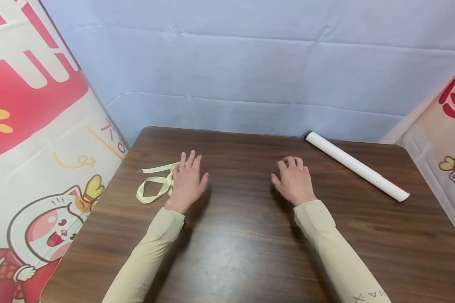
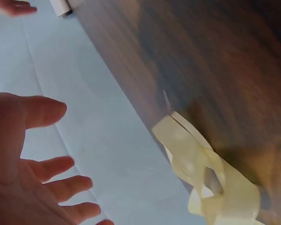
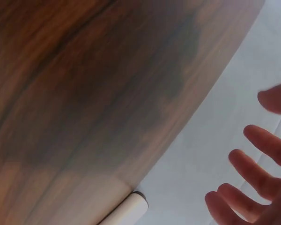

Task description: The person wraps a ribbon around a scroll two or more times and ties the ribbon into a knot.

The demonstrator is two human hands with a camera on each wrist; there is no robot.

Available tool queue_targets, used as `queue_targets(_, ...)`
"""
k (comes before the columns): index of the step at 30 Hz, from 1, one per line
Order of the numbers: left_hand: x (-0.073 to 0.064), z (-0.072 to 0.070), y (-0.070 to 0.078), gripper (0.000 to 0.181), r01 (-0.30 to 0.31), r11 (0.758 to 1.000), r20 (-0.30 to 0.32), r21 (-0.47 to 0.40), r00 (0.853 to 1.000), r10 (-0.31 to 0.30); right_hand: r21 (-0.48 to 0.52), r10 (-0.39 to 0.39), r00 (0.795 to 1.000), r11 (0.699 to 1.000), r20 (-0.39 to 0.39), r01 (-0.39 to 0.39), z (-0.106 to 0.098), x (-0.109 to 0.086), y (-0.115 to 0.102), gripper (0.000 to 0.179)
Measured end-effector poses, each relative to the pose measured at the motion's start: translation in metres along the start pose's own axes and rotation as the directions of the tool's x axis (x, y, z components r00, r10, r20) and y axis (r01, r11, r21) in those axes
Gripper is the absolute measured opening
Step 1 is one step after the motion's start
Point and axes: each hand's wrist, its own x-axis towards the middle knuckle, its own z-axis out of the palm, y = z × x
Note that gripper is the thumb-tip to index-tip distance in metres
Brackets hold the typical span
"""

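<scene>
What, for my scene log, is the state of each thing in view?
Pale yellow ribbon: loosely looped, not laid flat.
White tube: lying on its side, ungripped.
Left hand: fingers spread, holding nothing.
Right hand: fingers slightly bent, holding nothing.
Blue backdrop: hanging, creased.

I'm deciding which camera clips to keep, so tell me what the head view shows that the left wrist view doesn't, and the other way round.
Only the head view shows the cartoon-printed panels, the pale sleeves and the white tube at full length.

Only the left wrist view shows the palm side of the left hand.

Both show the yellow ribbon, the right hand, the brown tabletop and the light blue backdrop, though the left wrist view catches just one end of the tube.
</scene>
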Motion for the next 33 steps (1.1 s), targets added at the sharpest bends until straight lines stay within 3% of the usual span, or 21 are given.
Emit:
queue_targets(3,-0.002,-0.001,-0.006,0.04,0.002,1.0,-0.044,-0.017,0.999,-0.003,-0.002,-0.016,0.998,1.0,-0.06,0.016,0.002,0.002,-0.004,0.023)
queue_targets(8,-0.007,-0.001,-0.016,0.018,0.014,1.0,-0.081,-0.01,0.997,-0.014,-0.023,-0.059,0.994,0.998,-0.096,0.057,0.004,0.003,-0.012,0.02)
queue_targets(12,-0.01,-0.002,-0.023,0.016,0.03,0.999,-0.068,0.016,0.997,-0.029,-0.016,-0.08,0.996,0.997,-0.05,0.079,0.005,0.006,-0.021,0.02)
queue_targets(16,-0.013,-0.001,-0.029,0.019,0.043,0.999,-0.043,0.028,0.998,-0.042,0.048,-0.131,0.99,0.99,0.047,0.129,0.009,0.007,-0.036,0.019)
queue_targets(19,-0.014,0.002,-0.033,0.019,0.058,0.998,-0.024,0.032,0.998,-0.057,0.125,-0.203,0.967,0.975,0.157,0.184,0.012,0.007,-0.051,0.019)
queue_targets(22,-0.014,0.004,-0.036,0.018,0.066,0.996,-0.013,0.053,0.998,-0.066,0.186,-0.282,0.924,0.953,0.259,0.239,0.015,0.007,-0.068,0.022)
queue_targets(27,-0.014,0.007,-0.038,0.016,0.078,0.99,0.008,0.118,0.997,-0.079,0.229,-0.377,0.859,0.922,0.345,0.313,0.024,0.007,-0.09,0.027)
queue_targets(33,-0.014,0.009,-0.04,0.014,0.086,0.983,0.03,0.162,0.995,-0.092,0.223,-0.396,0.838,0.916,0.376,0.333,0.032,0.008,-0.107,0.029)
